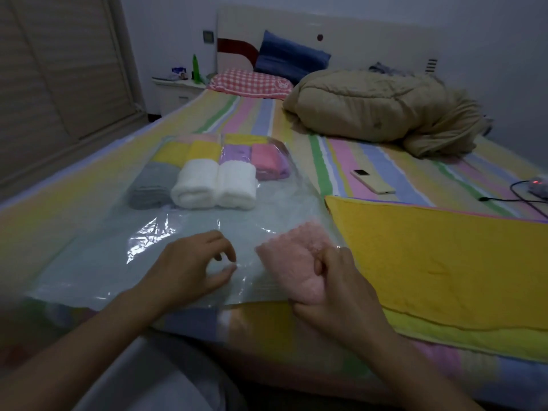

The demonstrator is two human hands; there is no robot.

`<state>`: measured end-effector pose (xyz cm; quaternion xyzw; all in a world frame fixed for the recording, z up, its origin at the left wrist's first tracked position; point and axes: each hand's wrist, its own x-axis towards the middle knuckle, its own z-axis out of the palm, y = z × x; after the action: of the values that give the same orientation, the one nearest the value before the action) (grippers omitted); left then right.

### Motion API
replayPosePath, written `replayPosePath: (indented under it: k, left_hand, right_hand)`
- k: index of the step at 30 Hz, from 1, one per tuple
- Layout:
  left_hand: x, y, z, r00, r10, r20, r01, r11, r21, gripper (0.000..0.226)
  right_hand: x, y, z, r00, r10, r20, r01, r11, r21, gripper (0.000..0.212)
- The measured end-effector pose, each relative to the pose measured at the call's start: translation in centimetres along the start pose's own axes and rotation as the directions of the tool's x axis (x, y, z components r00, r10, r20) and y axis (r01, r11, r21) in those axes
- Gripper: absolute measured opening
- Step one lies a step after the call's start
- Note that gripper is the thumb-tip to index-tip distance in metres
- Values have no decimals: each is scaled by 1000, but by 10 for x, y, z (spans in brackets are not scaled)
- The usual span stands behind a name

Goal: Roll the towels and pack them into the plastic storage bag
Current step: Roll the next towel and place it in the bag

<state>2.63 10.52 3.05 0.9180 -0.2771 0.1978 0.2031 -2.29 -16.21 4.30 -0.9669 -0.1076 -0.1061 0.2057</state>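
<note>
R hand (335, 289) is gripping a rolled pink towel (293, 250) at near-right edge of the plastic bag (89, 262); L hand (189, 262), fingers curled, is touching the bag, can't tell if pinching

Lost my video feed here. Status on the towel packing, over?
Left hand on the plastic bag, grip unclear. Right hand grips pink rolled towel at bag's near end. Yellow towel lies flat, unrolled. Nothing in the way.

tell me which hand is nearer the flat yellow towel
Right. The right hand grips the pink towel just beside the yellow towel's left edge. The left hand rests on the plastic bag, farther left, beyond the pink towel.
</note>
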Motion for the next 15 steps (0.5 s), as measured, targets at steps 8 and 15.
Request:
replayPosePath:
  k: [8, 15]
  left_hand:
    - [25, 1, -28, 972, -190, -135, 161, 966, -205, 16]
    - [31, 3, -46, 981, -146, -127, 102, 948, -302, 11]
  right_hand:
    - [-1, -61, 11, 936, -258, 239, 299, 941, -156, 57]
    - [56, -90, 7, 923, 161, 350, -193, 979, 59, 64]
